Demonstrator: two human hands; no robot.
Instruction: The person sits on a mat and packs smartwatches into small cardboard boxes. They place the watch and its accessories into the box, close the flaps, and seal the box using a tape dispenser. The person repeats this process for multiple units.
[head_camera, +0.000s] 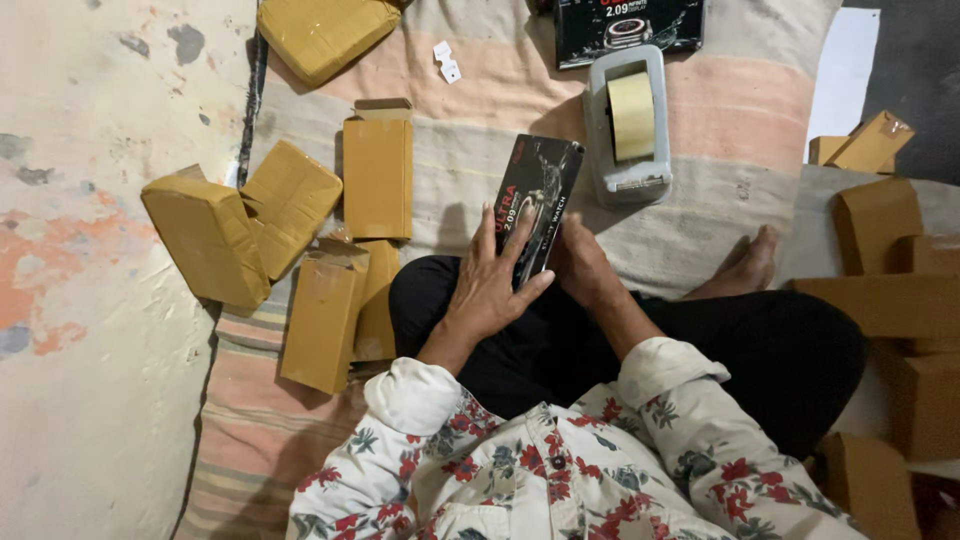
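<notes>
The left hand (487, 283) lies spread over the near end of a black product box (537, 203), while the right hand (578, 262) grips that box from its other side, above the lap. Just beyond the box stands a grey tape dispenser (627, 125); left of it lie taped brown parcels (290, 225).

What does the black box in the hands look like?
The black box is a slim, oblong carton, seemingly glossy card, with a picture and light and red print on its face. It looks closed. It tilts, its top end toward the tape dispenser, above the lap. The left hand lies flat across its lower face; the right hand holds its lower right side.
</notes>
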